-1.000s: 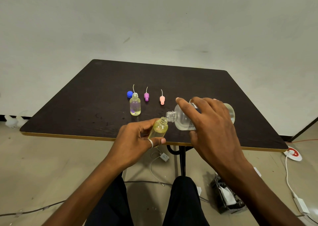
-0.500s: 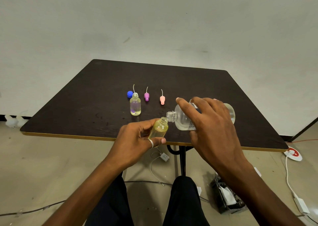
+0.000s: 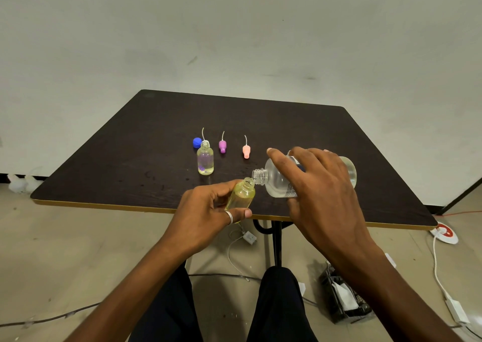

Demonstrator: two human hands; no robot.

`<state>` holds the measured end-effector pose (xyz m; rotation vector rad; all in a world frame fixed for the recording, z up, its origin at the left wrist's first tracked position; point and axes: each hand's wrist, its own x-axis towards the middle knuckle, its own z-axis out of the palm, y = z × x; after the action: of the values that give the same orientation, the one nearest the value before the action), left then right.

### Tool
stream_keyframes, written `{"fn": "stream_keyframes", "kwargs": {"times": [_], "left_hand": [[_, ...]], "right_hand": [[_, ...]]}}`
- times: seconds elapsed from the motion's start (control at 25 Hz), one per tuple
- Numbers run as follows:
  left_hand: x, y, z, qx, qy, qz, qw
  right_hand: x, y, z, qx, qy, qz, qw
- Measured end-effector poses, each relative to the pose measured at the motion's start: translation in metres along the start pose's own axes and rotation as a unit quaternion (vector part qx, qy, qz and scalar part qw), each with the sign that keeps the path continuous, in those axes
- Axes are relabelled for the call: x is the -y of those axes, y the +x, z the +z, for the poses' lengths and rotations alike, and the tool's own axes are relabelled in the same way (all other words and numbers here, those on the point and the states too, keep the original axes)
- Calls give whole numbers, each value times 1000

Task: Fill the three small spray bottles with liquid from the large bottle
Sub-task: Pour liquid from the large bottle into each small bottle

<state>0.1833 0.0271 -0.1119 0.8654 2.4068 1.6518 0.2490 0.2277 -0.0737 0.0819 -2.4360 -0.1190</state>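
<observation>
On the dark table (image 3: 125, 164), far left of the back row, a blue cap (image 3: 197, 142) is noted just beside a small bottle (image 3: 205, 160). That bottle stands upright and uncapped, and is filled to near the shoulder with pale liquid. A whitish tube (image 3: 203, 133) rises behind it; whether it belongs to a third spray head cannot be told. Further right, a purple spray head (image 3: 222, 146) and a pink spray head (image 3: 246, 151) are laid apart from each other.

Nearer the table edge, a second small bottle (image 3: 241, 195) is held tilted by the left hand (image 3: 206, 211). It is pinched round the body between thumb and fingers, with its mouth turned up and to the right. The large bottle (image 3: 273, 182) is held almost on its side by the right hand (image 3: 323, 185), with the fingers wrapped over its body. Its neck is brought to the small bottle's mouth. No stream can be resolved. A third small bottle is not found in view.

Handling, as judged:
- The small bottle is taken to be light, rigid and smooth, and slippery if wetted. A grip low on the body, clear of the mouth, is preferred.
- The large bottle is taken to be heavier, with its weight shifting as liquid runs. A full wrap at mid-body is advised.
</observation>
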Motion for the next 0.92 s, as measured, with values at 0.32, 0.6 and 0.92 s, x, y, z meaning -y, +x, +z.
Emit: {"fn": "stream_keyframes", "kwargs": {"times": [0.32,0.6,0.92], "left_hand": [[-3,-1,1,0,-12,-6,1000],[-4,-2,3,0,-45,-23,999],[-1,-1,6,-4,-63,-29,998]], "right_hand": [[1,1,-3,6,2,2,1000],[1,2,-4,4,4,0,1000],[2,2,-5,10,18,9,1000]]}}
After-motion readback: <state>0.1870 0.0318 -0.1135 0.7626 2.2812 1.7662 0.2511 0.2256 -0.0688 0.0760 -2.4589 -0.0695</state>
